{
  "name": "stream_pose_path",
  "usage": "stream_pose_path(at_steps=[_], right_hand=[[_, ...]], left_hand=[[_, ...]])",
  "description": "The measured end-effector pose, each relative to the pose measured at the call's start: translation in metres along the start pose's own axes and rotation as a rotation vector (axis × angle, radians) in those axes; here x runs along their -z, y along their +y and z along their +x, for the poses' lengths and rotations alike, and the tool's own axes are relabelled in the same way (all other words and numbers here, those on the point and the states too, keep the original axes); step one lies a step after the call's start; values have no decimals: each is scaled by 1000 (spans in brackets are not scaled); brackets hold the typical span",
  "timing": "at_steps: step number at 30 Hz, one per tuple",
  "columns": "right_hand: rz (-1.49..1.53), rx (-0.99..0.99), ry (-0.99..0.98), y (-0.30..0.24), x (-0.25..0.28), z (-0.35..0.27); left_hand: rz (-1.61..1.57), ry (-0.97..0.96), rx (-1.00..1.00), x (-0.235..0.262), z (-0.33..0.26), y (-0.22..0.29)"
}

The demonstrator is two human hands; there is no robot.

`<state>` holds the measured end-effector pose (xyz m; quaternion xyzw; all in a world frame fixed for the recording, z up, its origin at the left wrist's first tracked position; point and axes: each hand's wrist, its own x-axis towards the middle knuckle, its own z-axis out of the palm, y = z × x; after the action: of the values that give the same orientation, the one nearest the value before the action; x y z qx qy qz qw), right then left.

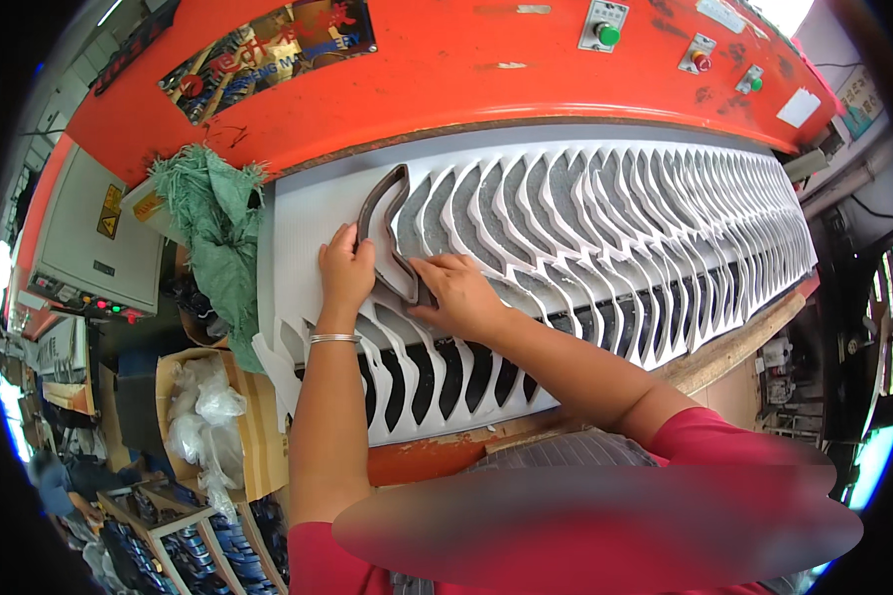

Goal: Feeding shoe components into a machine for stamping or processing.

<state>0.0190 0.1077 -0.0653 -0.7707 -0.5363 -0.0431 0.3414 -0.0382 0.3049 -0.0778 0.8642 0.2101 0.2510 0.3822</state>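
A dark metal cutting die (375, 201), shaped like a curved crescent outline, lies on a white sheet (303, 223) near its left end. My left hand (347, 273) is closed around the die's left side. Gripping the lower right end of the die is my right hand (456, 296), its fingers bent over the edge. To the right, the sheet carries two rows of crescent cut-outs with thin white strips between them. Grey shows through the far row, and black through much of the near row. My forearm covers part of the near row.
Beyond the sheet stands a red press (446, 84) with green and red buttons. Green woven cloth (213, 228) hangs at the left, beside a grey control cabinet (99, 233). A cardboard box (263, 426) holds clear plastic. Wooden beam (734, 342) borders the near edge.
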Motion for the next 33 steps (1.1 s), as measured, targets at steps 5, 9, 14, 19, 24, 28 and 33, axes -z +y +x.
stream_pose_path(at_steps=[5, 9, 14, 19, 24, 28, 33], right_hand=[[99, 2, 56, 6, -8, 0], [96, 9, 83, 12, -15, 4], [62, -20, 74, 18, -15, 7], [52, 19, 85, 18, -14, 12], [39, 49, 108, 27, -21, 11], [20, 11, 87, 24, -18, 16], [98, -21, 3, 13, 17, 17]], left_hand=[[-80, 128, 26, -6, 3, -1], [-129, 161, 9, -10, 7, -2], [-184, 147, 61, -10, 12, -1], [-153, 131, -4, -10, 15, 1], [-142, 99, -4, -10, 19, -2], [-135, 63, 4, -11, 23, -1], [-290, 14, 146, -2, 24, 22]])
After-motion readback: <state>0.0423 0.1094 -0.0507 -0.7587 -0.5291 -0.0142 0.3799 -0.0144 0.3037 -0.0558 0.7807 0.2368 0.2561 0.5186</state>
